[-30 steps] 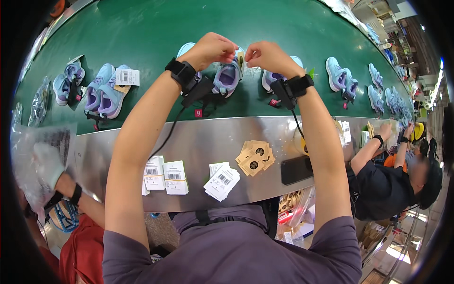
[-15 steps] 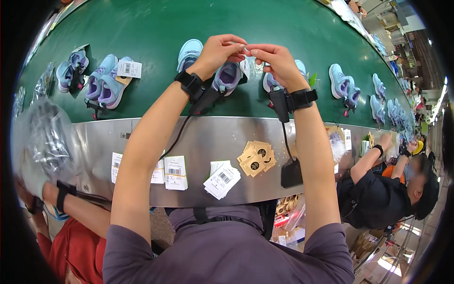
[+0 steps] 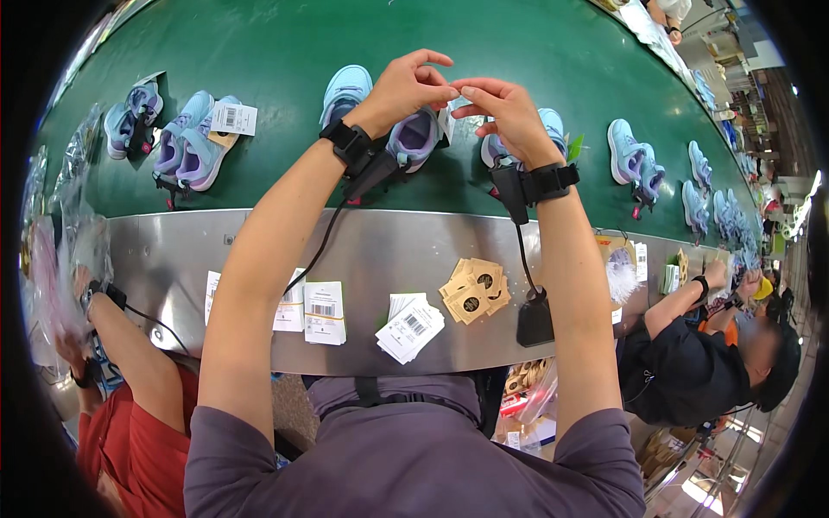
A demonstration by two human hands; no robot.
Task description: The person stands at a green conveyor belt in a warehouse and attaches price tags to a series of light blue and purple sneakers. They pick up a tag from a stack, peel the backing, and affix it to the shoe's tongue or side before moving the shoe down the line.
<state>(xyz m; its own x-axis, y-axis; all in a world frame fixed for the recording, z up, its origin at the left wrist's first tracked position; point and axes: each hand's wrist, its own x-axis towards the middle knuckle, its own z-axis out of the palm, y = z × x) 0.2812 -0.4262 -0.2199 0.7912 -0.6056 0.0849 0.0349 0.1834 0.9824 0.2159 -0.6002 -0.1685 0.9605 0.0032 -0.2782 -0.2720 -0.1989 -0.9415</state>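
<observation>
My left hand (image 3: 404,91) and my right hand (image 3: 509,114) meet at the fingertips above the green belt. Thumb and forefinger are pinched on each side; anything between them is too small to make out. Under my left hand and wrist sits a pair of light blue and purple sneakers: one blue shoe (image 3: 347,91) and, right of it, one with its purple opening (image 3: 414,138) facing up. A white tag (image 3: 446,123) shows beside that second shoe. Behind my right hand another sneaker (image 3: 551,128) is partly hidden, with a green tag piece (image 3: 575,147) next to it.
On the steel ledge (image 3: 389,233) lie stacked white barcode tags (image 3: 409,328) and brown card tags (image 3: 475,291). More sneakers stand on the belt (image 3: 259,52), at left (image 3: 199,147) and right (image 3: 635,164). Co-workers sit on both sides, one in red (image 3: 142,432), one in black (image 3: 691,367).
Both hands stay together at the fingertips; my left hand has risen slightly and its fingers have spread a little. The sneakers at right shifted slightly rightward. The left co-worker's hands and plastic bag moved.
</observation>
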